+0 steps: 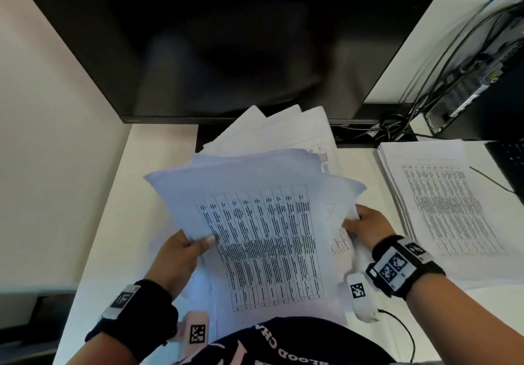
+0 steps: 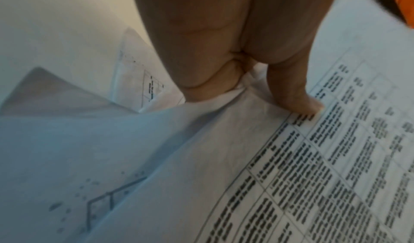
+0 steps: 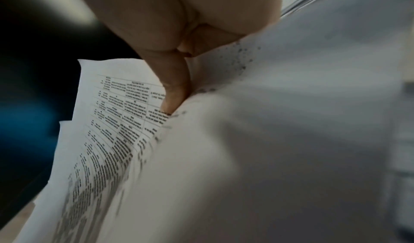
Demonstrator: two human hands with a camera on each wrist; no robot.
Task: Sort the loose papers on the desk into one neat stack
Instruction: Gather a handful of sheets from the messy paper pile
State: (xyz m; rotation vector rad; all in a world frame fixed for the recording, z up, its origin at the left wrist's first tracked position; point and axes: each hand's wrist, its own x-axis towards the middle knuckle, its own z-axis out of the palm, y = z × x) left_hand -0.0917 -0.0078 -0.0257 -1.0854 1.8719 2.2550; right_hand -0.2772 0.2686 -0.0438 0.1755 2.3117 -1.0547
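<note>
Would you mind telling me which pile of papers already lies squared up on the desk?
The stack on the right; the bundle in both hands is fanned out.

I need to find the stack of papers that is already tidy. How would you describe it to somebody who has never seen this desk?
Start at the big dark monitor and move down to the right. There a flat stack lies on the white desk. Unlike the fanned sheets in both hands, nobody touches it and its edges align.
</note>
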